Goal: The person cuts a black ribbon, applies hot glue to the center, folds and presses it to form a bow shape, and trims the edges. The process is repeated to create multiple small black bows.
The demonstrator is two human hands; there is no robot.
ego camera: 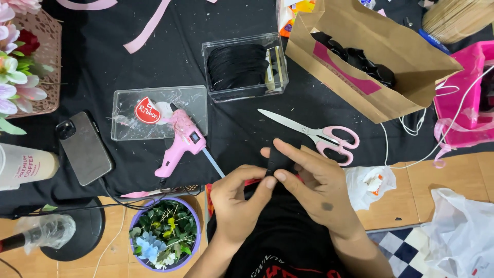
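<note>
Both of my hands meet at the lower middle over a black cloth. My left hand [237,202] and my right hand [315,181] pinch a small piece of black ribbon [281,157] between thumbs and fingertips. A pink glue gun [181,141] lies just left of my hands, its nozzle resting on a clear plastic lid [159,110]. Pink-handled scissors [315,134] lie shut just beyond my right hand. A clear box of black ribbon [245,67] stands further back.
A brown paper bag [371,56] holding black pieces lies at the upper right, a pink bag [463,98] beside it. A phone [85,148], a cup [23,166], a flower basket [25,56] and a purple flower pot [164,232] are on the left. White plastic bags [458,231] lie at the right.
</note>
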